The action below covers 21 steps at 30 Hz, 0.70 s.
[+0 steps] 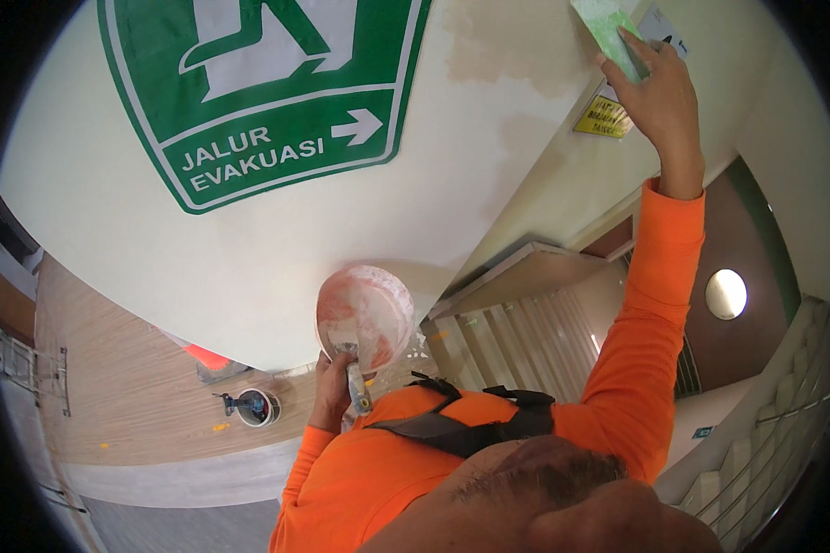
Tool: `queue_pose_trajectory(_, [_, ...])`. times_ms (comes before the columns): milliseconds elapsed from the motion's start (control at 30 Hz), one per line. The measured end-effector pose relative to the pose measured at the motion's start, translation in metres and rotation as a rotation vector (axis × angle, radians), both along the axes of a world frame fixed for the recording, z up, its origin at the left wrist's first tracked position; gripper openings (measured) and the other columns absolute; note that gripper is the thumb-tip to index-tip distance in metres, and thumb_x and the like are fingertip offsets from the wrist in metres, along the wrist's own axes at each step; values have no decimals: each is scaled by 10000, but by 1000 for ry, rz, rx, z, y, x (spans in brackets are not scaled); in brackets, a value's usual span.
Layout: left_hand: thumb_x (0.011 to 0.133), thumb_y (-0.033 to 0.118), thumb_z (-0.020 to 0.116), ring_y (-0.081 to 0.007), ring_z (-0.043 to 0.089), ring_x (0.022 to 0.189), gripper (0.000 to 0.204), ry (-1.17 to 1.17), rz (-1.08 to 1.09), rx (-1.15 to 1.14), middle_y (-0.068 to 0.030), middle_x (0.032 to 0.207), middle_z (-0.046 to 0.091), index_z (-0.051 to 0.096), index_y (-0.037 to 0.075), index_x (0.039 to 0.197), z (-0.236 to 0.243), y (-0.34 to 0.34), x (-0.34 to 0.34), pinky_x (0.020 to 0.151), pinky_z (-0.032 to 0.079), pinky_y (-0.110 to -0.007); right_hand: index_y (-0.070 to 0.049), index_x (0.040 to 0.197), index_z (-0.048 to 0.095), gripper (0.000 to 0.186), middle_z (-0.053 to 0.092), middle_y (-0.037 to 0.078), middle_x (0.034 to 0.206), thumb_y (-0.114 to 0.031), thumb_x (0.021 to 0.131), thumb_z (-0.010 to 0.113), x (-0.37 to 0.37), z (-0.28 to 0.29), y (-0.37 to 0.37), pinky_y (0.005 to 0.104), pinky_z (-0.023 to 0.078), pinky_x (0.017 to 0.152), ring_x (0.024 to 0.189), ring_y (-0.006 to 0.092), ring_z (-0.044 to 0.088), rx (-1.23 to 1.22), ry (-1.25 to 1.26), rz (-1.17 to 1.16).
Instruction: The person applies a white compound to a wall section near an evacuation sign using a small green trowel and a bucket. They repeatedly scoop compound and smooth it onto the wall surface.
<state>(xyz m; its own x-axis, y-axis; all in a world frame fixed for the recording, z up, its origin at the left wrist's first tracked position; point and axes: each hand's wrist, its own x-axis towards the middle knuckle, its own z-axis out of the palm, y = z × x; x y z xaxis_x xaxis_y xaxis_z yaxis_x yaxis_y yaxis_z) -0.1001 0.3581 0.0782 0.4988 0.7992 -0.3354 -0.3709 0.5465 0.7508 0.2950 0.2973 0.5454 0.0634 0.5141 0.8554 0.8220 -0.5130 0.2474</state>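
Nearest: the person's head (563,502) is filling the lower edge, the orange shirt (341,479) spreading beside it. From where I am standing, the white wall (277,267) is ending in a slanting edge at right, with stairs (516,350) showing past it. Bare wall is lying open between the green sign (277,152) and the bowl (337,300).

The right hand (655,101) is reaching high near that edge; its fingers are grasping a green scraper (609,35), long axis slanting from upper left to lower right. Whether it is touching the wall, I cannot tell.

The left hand (332,392) is holding the bowl before the chest, mouth facing up; its fingers are also clasping a putty knife (356,382), handle pointing toward the chest, blade toward the bowl.

Count: one scraper, one knife, one bowl, one green sign. One bucket (274,413) is standing on the floor (138,359).
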Motion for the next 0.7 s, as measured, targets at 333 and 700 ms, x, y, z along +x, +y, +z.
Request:
queue_pose_trajectory(333, [860,59,561,-374,649,1042,529,20,-3,4,-173,1241,554,422,22,1369,1,-3,3,786,649,-522,-118,1359,636,625,610,223,1267,-520,881,661,-12,15,15,446,472,992,1162,369,598,16,197,-5])
queue_pose_trajectory(700, [859,19,553,-277,690,806,414,-19,47,-9,-144,1080,624,497,-1,1268,9,-5,-3,637,650,-422,-130,1326,669,676,646,236,1143,-610,850,653,6,5,0,447,522,906,1010,380,661,-1,181,64])
